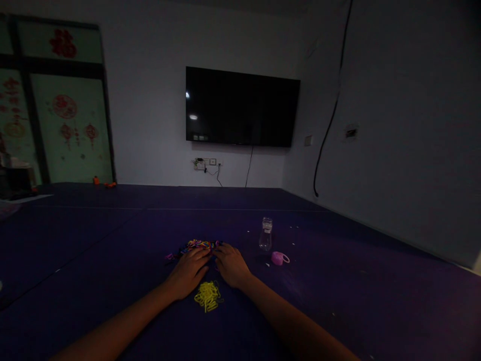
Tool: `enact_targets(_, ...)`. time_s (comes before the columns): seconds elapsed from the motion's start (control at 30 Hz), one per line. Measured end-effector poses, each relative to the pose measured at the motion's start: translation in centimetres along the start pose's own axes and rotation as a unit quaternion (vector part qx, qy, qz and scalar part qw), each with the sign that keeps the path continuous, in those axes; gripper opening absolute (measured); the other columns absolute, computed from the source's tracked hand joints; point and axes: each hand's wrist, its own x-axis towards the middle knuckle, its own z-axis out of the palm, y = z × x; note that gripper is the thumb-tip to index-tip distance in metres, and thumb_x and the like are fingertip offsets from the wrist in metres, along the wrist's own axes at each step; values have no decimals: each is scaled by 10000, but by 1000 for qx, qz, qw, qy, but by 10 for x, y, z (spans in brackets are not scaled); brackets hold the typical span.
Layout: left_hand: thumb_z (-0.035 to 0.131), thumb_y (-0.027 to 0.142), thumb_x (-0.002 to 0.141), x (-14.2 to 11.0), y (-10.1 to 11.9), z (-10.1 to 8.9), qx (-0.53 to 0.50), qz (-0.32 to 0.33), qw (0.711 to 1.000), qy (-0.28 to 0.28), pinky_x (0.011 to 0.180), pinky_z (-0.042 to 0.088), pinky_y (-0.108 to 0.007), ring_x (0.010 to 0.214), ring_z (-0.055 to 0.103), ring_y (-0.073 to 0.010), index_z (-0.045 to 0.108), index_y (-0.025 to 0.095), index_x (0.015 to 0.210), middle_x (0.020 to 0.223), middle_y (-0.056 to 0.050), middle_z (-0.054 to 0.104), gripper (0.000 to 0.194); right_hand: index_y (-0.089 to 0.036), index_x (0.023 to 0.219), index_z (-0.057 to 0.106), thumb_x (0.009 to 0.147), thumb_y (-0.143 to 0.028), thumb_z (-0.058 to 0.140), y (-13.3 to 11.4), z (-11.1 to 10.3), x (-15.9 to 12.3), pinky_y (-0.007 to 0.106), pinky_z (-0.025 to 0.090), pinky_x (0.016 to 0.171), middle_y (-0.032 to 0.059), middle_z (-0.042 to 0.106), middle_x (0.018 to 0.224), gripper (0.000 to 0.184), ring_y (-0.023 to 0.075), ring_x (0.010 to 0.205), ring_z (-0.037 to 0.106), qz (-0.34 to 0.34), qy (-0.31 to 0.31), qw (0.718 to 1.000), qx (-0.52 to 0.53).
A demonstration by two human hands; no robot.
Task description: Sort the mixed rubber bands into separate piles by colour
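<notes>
A pile of multicoloured rubber bands (197, 244) lies on the dark purple surface. My left hand (189, 273) rests on its near side, fingers stretched forward and partly covering it. From the right, my right hand (232, 265) reaches to the same pile, its fingers spread low over the bands. Between my wrists sits a separate small heap of yellow rubber bands (208, 296), which neither hand touches. Right of my right hand stands an upright clear bottle (265, 236) with no lid on it. Near its base lies a pink cap (277, 258) with a loop. Bands under my fingers are hidden.
Small white scraps (267, 264) are scattered around the bottle. At the far left edge are small orange objects (110, 185). A television (242, 108) hangs on the back wall, and a black cable (326, 135) runs down the right wall.
</notes>
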Motion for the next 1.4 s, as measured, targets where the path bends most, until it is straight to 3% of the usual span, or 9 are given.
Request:
enact_targets(0.2, 461, 215, 891, 1, 2, -3, -23, 21, 999, -39, 1034, 292, -444, 1278, 361, -232, 498, 264, 1284, 1320, -34, 527, 398, -182, 1192, 559, 879, -188, 386, 0, -3, 0, 373, 319, 1010, 93, 548, 1258, 358, 214, 1255, 381, -5, -8, 1000, -1)
enact_targets(0.43, 479, 284, 879, 0, 0, 0, 21, -21, 999, -19, 1017, 310, -437, 1218, 431, -258, 580, 178, 1191, 1219, -98, 595, 345, -167, 1236, 527, 869, -143, 369, 1, 0, 2, 351, 324, 1011, 90, 521, 1296, 400, 199, 1237, 407, -39, 12, 999, 17)
enact_targets(0.8, 474, 291, 864, -1, 2, 1, 69, -69, 995, 32, 992, 336, -447, 1194, 450, -279, 631, 168, 1064, 1183, -112, 606, 283, -165, 1170, 589, 875, -156, 377, 1, -3, 0, 385, 320, 998, 112, 548, 1262, 363, 238, 1202, 439, 58, 46, 997, -7)
enact_targets(0.97, 481, 247, 850, 0, 2, -1, 86, -94, 991, 27, 987, 350, -446, 1198, 453, -291, 618, 135, 1094, 1201, -135, 592, 302, -172, 1185, 581, 889, -162, 358, 2, -1, 1, 358, 329, 1001, 90, 526, 1295, 371, 215, 1219, 427, 10, 48, 998, 27)
enact_targets(1.07, 471, 230, 849, 0, 1, 0, 74, -81, 994, 26, 998, 345, -445, 1219, 435, -288, 596, 126, 1144, 1243, -142, 567, 337, -172, 1203, 568, 896, -182, 361, 2, 1, 1, 355, 324, 1012, 87, 519, 1304, 371, 204, 1228, 419, -22, 34, 999, 29)
enact_targets(1.27, 444, 226, 870, 0, -1, 2, 41, -48, 998, 17, 1038, 305, -436, 1270, 380, -260, 556, 154, 1217, 1326, -110, 510, 372, -200, 1183, 583, 905, -230, 372, 2, 3, 0, 384, 309, 1023, 73, 519, 1306, 350, 221, 1257, 385, -15, 9, 1000, 2)
enact_targets(1.4, 430, 208, 876, 0, -2, 3, 19, -28, 999, -22, 1052, 277, -452, 1301, 336, -247, 480, 197, 1300, 1375, -68, 466, 427, -179, 1195, 568, 902, -210, 367, 1, 2, 0, 379, 305, 1027, 76, 539, 1283, 356, 220, 1247, 397, -40, -11, 999, 6)
